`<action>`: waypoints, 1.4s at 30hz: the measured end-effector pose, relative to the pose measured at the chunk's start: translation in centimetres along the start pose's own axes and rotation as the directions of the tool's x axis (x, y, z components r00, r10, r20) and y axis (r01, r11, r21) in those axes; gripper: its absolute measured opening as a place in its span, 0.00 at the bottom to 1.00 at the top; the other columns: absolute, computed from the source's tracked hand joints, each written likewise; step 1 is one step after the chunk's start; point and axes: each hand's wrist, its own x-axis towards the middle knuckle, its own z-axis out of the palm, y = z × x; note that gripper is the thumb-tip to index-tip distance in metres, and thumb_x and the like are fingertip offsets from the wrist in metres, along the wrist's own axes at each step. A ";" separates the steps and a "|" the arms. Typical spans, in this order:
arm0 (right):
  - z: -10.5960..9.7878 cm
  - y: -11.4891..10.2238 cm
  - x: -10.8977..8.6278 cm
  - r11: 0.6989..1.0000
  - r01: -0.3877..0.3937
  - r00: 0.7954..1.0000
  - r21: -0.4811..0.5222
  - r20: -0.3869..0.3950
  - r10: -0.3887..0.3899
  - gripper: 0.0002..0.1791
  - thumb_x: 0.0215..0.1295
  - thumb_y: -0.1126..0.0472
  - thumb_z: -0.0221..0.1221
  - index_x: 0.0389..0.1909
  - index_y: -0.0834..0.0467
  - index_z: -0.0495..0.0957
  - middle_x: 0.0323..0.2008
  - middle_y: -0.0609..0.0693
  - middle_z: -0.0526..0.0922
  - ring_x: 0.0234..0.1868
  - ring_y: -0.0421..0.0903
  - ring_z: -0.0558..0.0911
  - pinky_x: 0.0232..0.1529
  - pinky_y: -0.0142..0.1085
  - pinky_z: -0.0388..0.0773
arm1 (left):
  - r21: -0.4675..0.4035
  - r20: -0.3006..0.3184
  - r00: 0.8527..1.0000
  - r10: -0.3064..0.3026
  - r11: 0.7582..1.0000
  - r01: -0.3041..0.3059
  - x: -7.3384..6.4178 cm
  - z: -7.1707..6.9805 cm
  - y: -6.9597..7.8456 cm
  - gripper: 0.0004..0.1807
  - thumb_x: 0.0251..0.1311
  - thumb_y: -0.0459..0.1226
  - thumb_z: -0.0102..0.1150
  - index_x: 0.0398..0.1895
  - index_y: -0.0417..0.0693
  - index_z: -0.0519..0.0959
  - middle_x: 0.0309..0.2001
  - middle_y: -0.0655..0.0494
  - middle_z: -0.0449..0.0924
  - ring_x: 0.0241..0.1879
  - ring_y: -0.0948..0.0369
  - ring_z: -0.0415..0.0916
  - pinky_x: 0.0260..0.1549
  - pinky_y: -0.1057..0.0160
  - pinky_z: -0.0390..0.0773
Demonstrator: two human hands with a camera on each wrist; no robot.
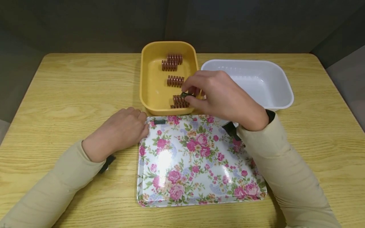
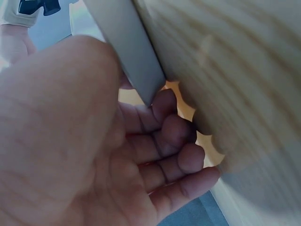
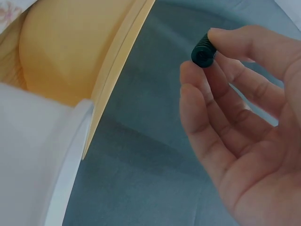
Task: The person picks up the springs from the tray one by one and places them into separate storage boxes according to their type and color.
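My right hand pinches a small dark green coil spring between thumb and fingertips, above the near right part of the yellow bin. Several brown ribbed coils lie in that bin; the nearest are partly hidden by the right hand. At the far left corner of a floral tray, my left hand holds the edge, its fingers curled by the corner. A second green spring lies on the tray near that corner.
A white bin stands right of the yellow one, partly behind the right hand. Both bins sit beyond the tray on a wooden table. A dark grey partition rises behind the table.
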 end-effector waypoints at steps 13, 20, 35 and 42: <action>0.1 1.4 0.2 0.996 -0.092 0.996 -0.011 0.005 0.092 0.11 0.66 0.60 0.66 0.46 0.60 0.86 0.39 0.52 0.89 0.39 0.46 0.85 0.44 0.42 0.83 | -0.018 -0.039 0.999 0.001 1.000 -0.002 -0.1 0.1 -0.1 0.16 0.73 0.41 0.47 0.29 0.40 0.74 0.27 0.50 0.74 0.30 0.52 0.72 0.32 0.52 0.75; 0.2 2.1 0.4 0.993 -0.119 0.993 -0.012 0.005 0.119 0.10 0.66 0.61 0.67 0.45 0.60 0.85 0.39 0.53 0.89 0.39 0.47 0.86 0.44 0.43 0.83 | -0.021 -0.036 0.999 -0.003 1.000 0.002 -0.2 0.0 -0.1 0.16 0.73 0.41 0.47 0.29 0.40 0.74 0.27 0.49 0.74 0.30 0.51 0.73 0.32 0.52 0.76; 0.9 3.7 0.7 0.986 -0.168 0.986 0.001 -0.009 0.168 0.09 0.67 0.61 0.65 0.44 0.59 0.86 0.39 0.54 0.89 0.39 0.47 0.86 0.43 0.43 0.84 | -0.022 -0.022 1.000 -0.006 1.000 0.006 -0.2 0.1 -0.1 0.16 0.73 0.41 0.47 0.29 0.41 0.74 0.28 0.50 0.74 0.31 0.52 0.72 0.33 0.51 0.76; 0.9 4.4 0.7 0.979 -0.205 0.979 -0.001 -0.007 0.205 0.09 0.67 0.61 0.65 0.45 0.60 0.86 0.40 0.55 0.89 0.40 0.49 0.87 0.44 0.45 0.83 | -0.015 -0.034 0.999 0.007 1.000 -0.007 -0.2 0.2 -0.2 0.16 0.73 0.41 0.47 0.28 0.41 0.73 0.27 0.50 0.73 0.30 0.52 0.71 0.32 0.52 0.76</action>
